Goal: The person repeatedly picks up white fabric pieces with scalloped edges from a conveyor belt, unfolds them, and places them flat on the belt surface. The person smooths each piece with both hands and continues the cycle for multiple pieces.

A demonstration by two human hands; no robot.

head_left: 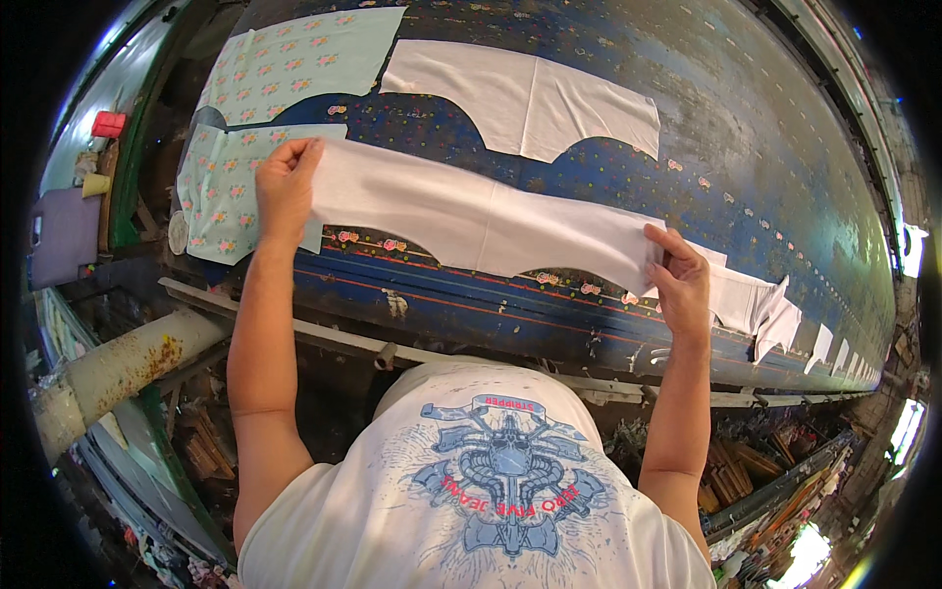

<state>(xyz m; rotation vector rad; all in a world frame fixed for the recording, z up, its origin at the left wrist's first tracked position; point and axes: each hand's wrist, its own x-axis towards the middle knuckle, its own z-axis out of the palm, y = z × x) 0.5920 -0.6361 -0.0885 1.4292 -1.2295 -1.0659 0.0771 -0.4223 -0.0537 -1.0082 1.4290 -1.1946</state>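
A white cut fabric piece with scooped lower edges is stretched between my two hands, low over the long dark-blue table. My left hand pinches its upper left corner. At its right end my right hand grips the edge, thumb and fingers bent around it. Beyond it, a second white fabric piece of similar outline lies flat on the table. Two pale green fabric pieces with flower clusters lie at the left: the far one and the near one, which is partly behind my left hand.
More white pieces lie along the table's near edge to the right, some hanging at the edge. Small printed motifs and paint specks dot the tabletop. A stained pale pipe, a grey plastic container and a red object are at the left.
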